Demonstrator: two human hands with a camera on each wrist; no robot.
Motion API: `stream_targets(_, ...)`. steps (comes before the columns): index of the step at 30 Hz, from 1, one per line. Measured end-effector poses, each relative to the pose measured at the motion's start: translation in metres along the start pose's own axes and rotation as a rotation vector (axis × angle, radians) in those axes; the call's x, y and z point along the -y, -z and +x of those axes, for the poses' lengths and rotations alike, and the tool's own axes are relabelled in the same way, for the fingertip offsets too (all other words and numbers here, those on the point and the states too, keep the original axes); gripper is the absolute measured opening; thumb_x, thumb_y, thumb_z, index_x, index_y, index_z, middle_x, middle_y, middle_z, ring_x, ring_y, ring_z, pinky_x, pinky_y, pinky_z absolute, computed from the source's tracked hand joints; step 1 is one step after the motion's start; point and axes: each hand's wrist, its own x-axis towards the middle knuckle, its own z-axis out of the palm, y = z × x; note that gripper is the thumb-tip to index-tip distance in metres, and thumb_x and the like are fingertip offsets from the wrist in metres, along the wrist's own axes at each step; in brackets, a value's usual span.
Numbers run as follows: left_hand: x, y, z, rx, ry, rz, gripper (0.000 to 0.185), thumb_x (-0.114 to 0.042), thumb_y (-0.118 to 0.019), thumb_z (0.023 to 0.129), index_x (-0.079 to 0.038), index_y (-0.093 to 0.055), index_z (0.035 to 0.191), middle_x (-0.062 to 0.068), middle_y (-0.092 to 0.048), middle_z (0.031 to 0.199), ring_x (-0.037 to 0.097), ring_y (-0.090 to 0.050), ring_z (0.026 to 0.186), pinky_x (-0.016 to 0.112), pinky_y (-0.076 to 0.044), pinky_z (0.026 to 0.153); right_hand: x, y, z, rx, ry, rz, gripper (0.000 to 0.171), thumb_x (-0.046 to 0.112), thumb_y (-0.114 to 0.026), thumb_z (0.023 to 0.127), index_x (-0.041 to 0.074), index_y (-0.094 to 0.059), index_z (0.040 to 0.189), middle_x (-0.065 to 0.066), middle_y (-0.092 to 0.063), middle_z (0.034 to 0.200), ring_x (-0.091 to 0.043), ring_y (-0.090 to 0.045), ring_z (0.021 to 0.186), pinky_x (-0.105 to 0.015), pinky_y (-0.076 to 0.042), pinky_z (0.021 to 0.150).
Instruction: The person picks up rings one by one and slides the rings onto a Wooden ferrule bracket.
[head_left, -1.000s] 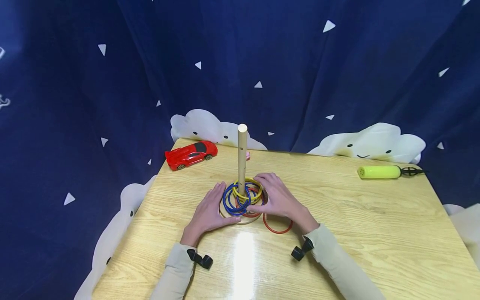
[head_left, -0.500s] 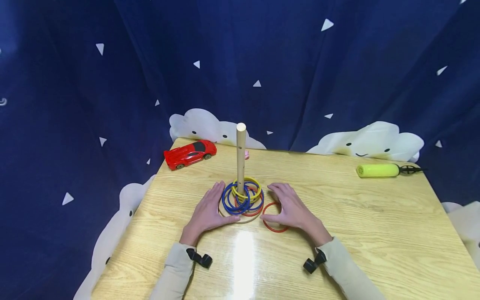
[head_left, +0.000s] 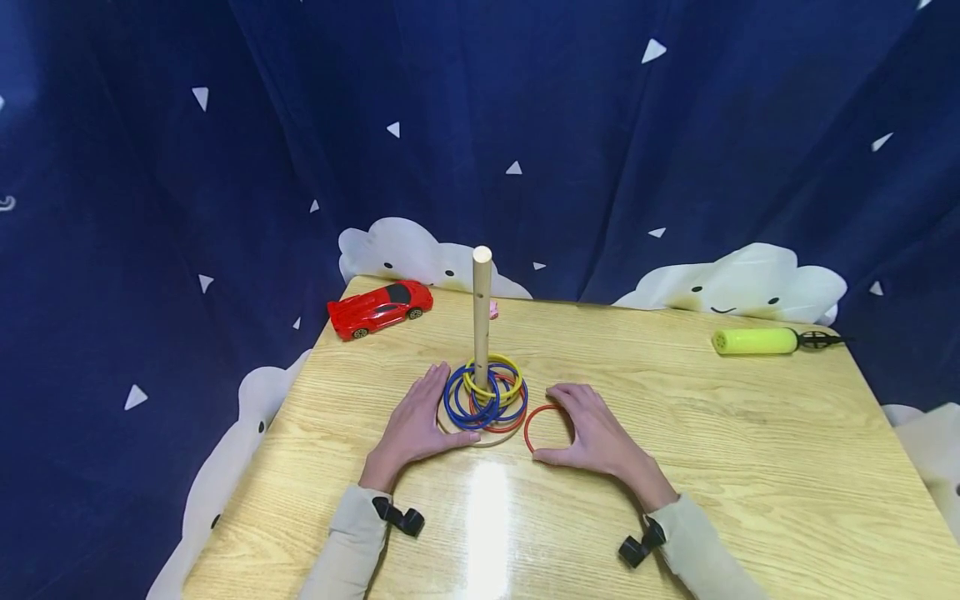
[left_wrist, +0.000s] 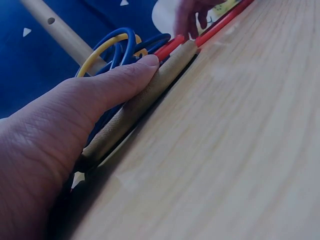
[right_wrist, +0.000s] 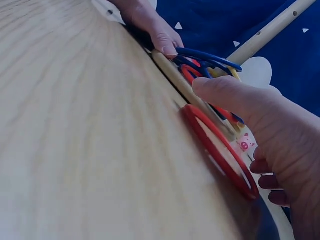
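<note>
A wooden peg (head_left: 482, 317) stands on a round wooden base (head_left: 491, 440), with blue rings (head_left: 459, 402), yellow rings (head_left: 497, 365) and red rings stacked round its foot. My left hand (head_left: 416, 425) lies flat against the base's left rim, and its thumb (left_wrist: 105, 87) presses the edge of the base (left_wrist: 145, 100). A loose red ring (head_left: 534, 417) lies flat on the table just right of the base. My right hand (head_left: 592, 433) curves round it. Its fingers curl at the far rim of the red ring (right_wrist: 215, 145), and its thumb (right_wrist: 220, 92) sits over the near edge.
A red toy car (head_left: 381, 308) sits at the table's back left corner, and a small pink thing (head_left: 494, 311) lies behind the peg. A yellow-green hand pump (head_left: 753, 341) lies at the back right. A blue curtain hangs close behind the wooden table (head_left: 750, 467).
My right hand has drawn back from the ring stack, rightward and toward me, onto the loose red ring. The left hand has stayed at the base.
</note>
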Motion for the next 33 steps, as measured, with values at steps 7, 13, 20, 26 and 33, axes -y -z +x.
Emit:
stream_targets(7,0.0,0.001,0.0,0.003,0.0,-0.006,0.138,-0.092,-0.067,0.069,-0.015,-0.012,0.169,-0.002,-0.013,0.175,0.014,-0.005,0.161,0.038,-0.012,0.131,-0.006,-0.003,-0.012,-0.033,0.022,0.004,0.107,0.074,-0.084,0.067,0.003,-0.059,0.143,-0.012,-0.057,0.143,-0.032,-0.049,0.134,-0.055,-0.041,0.11)
stream_targets(13,-0.001,0.002,0.001,0.003,-0.002,-0.008,0.138,-0.092,-0.067,0.069,-0.015,-0.012,0.169,-0.002,-0.012,0.175,0.016,-0.006,0.162,0.039,-0.012,0.131,-0.013,-0.003,-0.018,-0.041,0.022,-0.014,0.11,0.076,-0.084,0.066,0.003,-0.058,0.144,-0.011,-0.055,0.145,-0.031,-0.048,0.136,-0.055,-0.04,0.109)
stream_targets(20,0.0,0.001,0.002,-0.014,-0.011,-0.001,0.137,-0.091,-0.068,0.069,-0.013,-0.016,0.169,-0.001,-0.016,0.175,0.016,-0.008,0.161,0.039,-0.014,0.131,-0.018,-0.001,-0.019,-0.043,0.037,-0.027,0.108,0.075,-0.085,0.065,0.003,-0.061,0.141,-0.012,-0.055,0.145,-0.033,-0.048,0.134,-0.055,-0.039,0.107)
stream_targets(26,-0.001,0.001,0.001,-0.02,-0.02,-0.007,0.136,-0.091,-0.068,0.069,-0.012,-0.017,0.169,0.002,-0.018,0.175,0.018,-0.01,0.162,0.042,-0.016,0.131,-0.019,0.004,-0.021,-0.038,0.017,-0.003,0.099,0.07,-0.088,0.066,0.004,-0.064,0.136,-0.011,-0.056,0.144,-0.033,-0.048,0.133,-0.056,-0.039,0.107)
stream_targets(33,-0.002,0.002,-0.003,-0.009,-0.008,-0.017,0.136,-0.09,-0.069,0.07,-0.014,-0.015,0.169,0.001,-0.016,0.175,0.017,-0.009,0.162,0.041,-0.014,0.131,-0.021,0.004,-0.02,-0.057,0.021,-0.002,0.094,0.067,-0.089,0.062,0.005,-0.067,0.129,-0.009,-0.06,0.138,-0.03,-0.05,0.128,-0.052,-0.041,0.104)
